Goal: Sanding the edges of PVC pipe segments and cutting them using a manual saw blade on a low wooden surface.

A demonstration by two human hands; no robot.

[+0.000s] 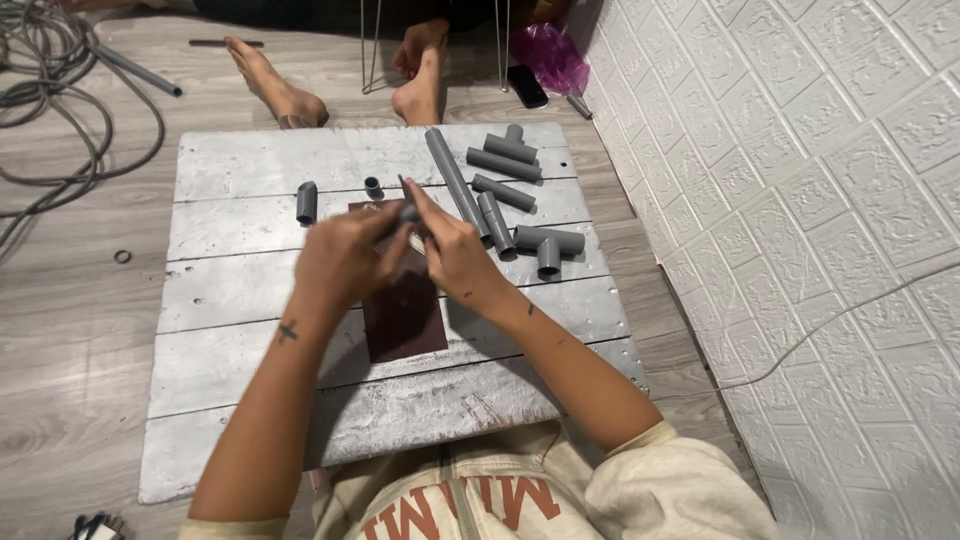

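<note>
My left hand (pixel 345 255) and my right hand (pixel 455 250) meet over the middle of a whitewashed plank board (pixel 240 300). Together they grip a small grey pipe piece (pixel 408 212), mostly hidden by the fingers. Under the hands lies a dark brown sheet of sandpaper (pixel 405 318). A long grey pipe (pixel 455 180) lies just right of my right hand, with shorter grey pipes (pixel 497 222) beside it. A tee fitting (pixel 548 245) sits further right, another tee (pixel 510 148) near the far edge. A grey elbow (pixel 306 202) and a small coupling (pixel 373 187) lie left of the hands.
Another person's bare feet (pixel 290 95) rest on the wood floor beyond the board, by thin metal legs (pixel 372 50). Coiled grey cable (pixel 60 100) lies far left. A white textured wall (pixel 800 200) runs along the right, with a dark phone (pixel 527 86) and purple bag (pixel 550 55) at its foot.
</note>
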